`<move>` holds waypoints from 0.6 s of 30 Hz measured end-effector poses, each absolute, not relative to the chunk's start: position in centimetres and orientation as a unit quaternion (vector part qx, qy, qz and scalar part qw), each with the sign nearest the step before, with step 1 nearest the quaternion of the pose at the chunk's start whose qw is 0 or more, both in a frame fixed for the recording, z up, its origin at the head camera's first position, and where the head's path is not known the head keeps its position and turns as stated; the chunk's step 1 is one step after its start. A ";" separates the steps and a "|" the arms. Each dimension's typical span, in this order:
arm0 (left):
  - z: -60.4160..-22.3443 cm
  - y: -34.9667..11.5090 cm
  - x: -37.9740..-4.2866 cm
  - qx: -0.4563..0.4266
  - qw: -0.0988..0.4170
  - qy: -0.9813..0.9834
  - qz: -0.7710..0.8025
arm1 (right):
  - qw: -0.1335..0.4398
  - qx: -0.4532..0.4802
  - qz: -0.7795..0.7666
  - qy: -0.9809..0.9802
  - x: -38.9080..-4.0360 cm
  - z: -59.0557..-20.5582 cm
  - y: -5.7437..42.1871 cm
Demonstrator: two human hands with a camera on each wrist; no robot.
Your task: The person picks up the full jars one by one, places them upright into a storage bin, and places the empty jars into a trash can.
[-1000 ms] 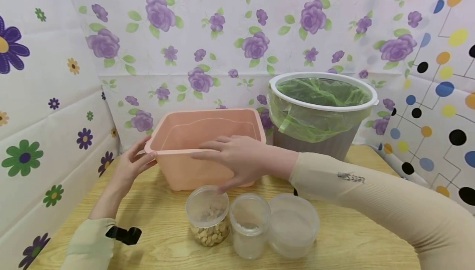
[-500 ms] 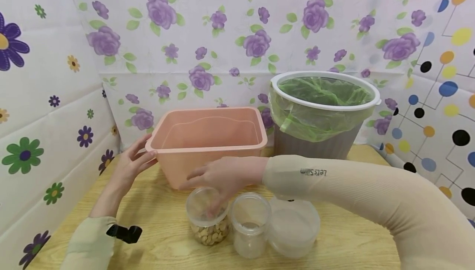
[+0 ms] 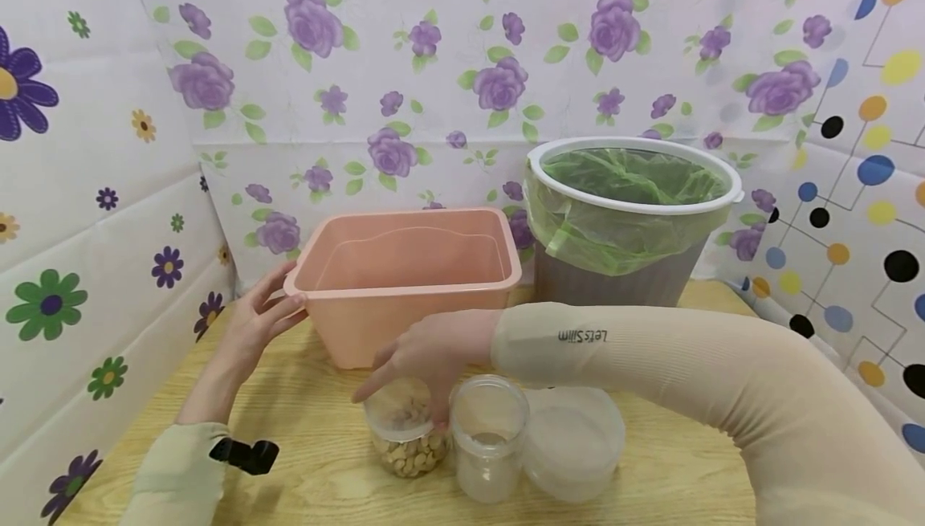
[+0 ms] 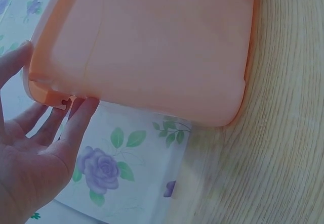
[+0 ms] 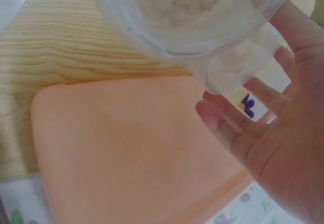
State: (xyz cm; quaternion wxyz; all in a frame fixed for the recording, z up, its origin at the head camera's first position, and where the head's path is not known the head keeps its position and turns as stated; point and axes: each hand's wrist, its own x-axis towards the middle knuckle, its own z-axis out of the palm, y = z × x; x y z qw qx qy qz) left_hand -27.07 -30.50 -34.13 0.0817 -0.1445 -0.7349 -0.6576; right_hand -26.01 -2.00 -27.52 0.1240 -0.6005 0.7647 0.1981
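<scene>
Pinching the pink basin (image 3: 354, 321) at its 8 o'clock corner, the left hand (image 3: 253, 321) has its thumb and fingers on either side of the rim. Clock positions as in head view, 12 farthest from the person. Right hand (image 3: 429, 349) reaches over the jar of nuts (image 3: 408, 455), which stands at 6 o'clock of the basin. Its fingers are loosely spread; index finger points towards 8 o'clock, across the rim, while the thumb lies along the jar's 3 o'clock side. Right wrist view shows the other fingers apart from the wall; thumb contact cannot be told. Gap between nut jar and basin foot: a narrow strip, mostly covered by the right hand. At the nut jar's 3 o'clock, a taller clear jar (image 3: 487, 474) leaves little room for the thumb; beyond it, a wide tub (image 3: 574, 454) overlaps it in view, contact unclear. Wider wood of the table (image 3: 318, 438) shows at 9 o'clock of the nut jar. Grey bin (image 3: 600, 289) stands at the basin's 2 o'clock, close to its rim, green liner (image 3: 607, 249) folded over its edge. Right sleeve (image 3: 636, 349) crosses below it from 4 o'clock.
</scene>
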 end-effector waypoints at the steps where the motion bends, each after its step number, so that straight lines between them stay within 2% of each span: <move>1: -34.1 -30.5 -27.0 -0.144 0.080 -0.737 -0.656 | 0.123 -0.599 0.204 0.764 -26.0 -27.5 -2.1; 12: -34.0 -30.6 -26.9 -0.145 0.077 -0.736 -0.657 | 0.162 -0.632 0.169 0.739 -26.7 -27.6 -2.6; 18: -34.1 -30.6 -27.0 -0.150 0.072 -0.729 -0.664 | 0.164 -0.654 0.143 0.724 -27.1 -27.2 -2.6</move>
